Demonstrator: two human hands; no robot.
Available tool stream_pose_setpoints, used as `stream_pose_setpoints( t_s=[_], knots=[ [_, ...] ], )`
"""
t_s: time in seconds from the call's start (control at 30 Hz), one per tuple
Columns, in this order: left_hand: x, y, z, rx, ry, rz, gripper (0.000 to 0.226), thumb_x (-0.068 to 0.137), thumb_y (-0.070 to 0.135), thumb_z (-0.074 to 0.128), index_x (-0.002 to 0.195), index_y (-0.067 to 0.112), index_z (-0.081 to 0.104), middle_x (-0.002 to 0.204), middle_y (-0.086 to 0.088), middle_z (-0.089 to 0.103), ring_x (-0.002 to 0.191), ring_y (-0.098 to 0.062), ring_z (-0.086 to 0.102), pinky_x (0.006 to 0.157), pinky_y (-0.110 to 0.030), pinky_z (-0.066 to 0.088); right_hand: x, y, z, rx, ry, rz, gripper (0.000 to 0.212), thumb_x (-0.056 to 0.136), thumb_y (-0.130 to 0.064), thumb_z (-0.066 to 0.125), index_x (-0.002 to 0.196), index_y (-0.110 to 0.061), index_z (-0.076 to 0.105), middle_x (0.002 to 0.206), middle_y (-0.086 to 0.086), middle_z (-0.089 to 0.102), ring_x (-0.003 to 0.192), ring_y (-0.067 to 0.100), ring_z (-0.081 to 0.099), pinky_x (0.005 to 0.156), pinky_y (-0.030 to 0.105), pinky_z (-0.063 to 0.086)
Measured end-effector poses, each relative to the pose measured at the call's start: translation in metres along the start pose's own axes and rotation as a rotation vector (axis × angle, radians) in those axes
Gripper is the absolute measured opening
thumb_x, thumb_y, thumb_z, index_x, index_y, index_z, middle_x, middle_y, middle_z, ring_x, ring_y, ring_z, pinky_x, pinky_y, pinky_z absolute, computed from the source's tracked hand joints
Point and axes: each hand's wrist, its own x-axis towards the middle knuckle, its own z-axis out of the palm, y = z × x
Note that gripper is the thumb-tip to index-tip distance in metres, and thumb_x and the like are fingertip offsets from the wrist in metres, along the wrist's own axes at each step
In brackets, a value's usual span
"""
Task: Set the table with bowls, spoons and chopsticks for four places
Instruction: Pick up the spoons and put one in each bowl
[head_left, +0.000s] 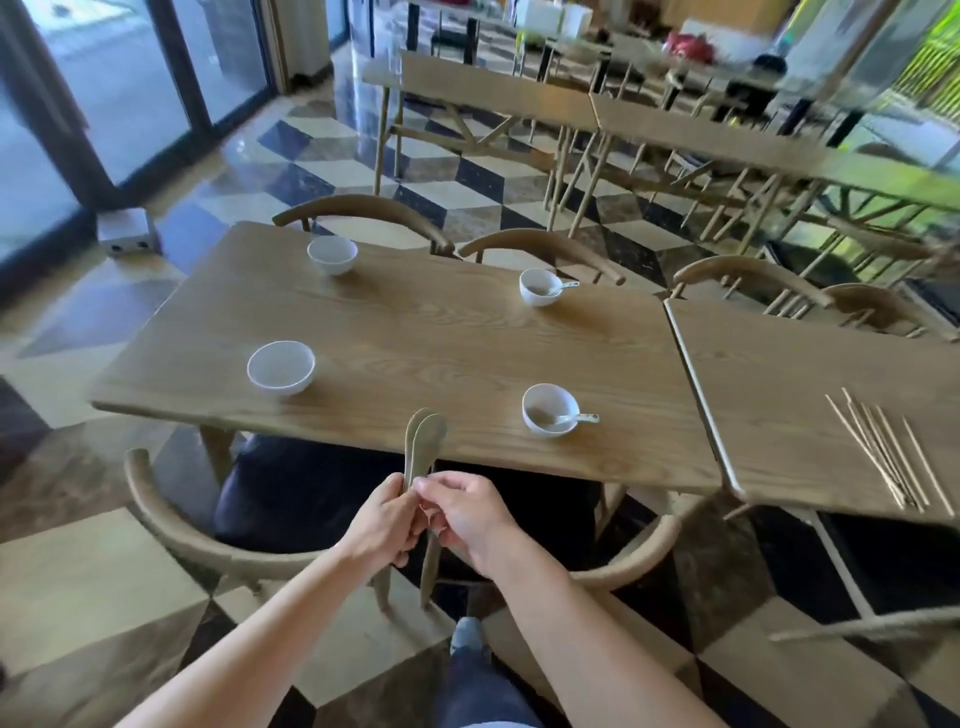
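Note:
A wooden table (415, 332) carries white bowls at its four places. The far left bowl (332, 254) and near left bowl (281, 371) have nothing in them. The far right bowl (540, 287) and near right bowl (549, 409) each hold a white spoon. Just in front of the table's near edge, my left hand (385, 522) grips the handles of two spoons (423, 441) that stand upright. My right hand (467, 512) pinches the same handles from the right. Several chopsticks (888, 452) lie on the adjoining table (810, 374) at the right.
Wooden chairs (171, 519) stand tucked at the near and far sides of the table. My leg and shoe (467, 639) show below on the checkered floor. More tables and chairs fill the back right. A small grey box (126, 231) sits on the floor near the glass doors.

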Motion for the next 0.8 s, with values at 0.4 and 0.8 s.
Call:
stream_pose_setpoints(
  t_s=[0.4,0.8],
  knots=[
    [-0.025,0.004,-0.074,-0.113,0.043,-0.015,0.022,0.104,0.028,0.053,0.098,0.007,0.055,0.063,0.000,0.071,0.056,-0.017,0.068,0.051,-0.031,0.058,0.032,-0.015,0.068,0.039,-0.060,0.062,0.001,0.094,-0.007,0.063,0.094,-0.006,0.062,0.067,0.005,0.058,0.046,0.010,0.050,0.046,0.025,0.050],
    [0.073,0.031,-0.177,-0.252,0.356,-0.213,0.031,0.110,0.026,0.032,0.094,0.010,0.052,0.090,-0.009,0.073,0.068,-0.022,0.064,0.059,-0.031,0.053,0.167,-0.075,0.130,0.000,-0.127,0.107,0.013,0.105,-0.017,0.043,0.094,-0.014,0.050,0.079,0.003,0.064,0.064,0.019,0.065,0.061,0.032,0.050]
  ],
)
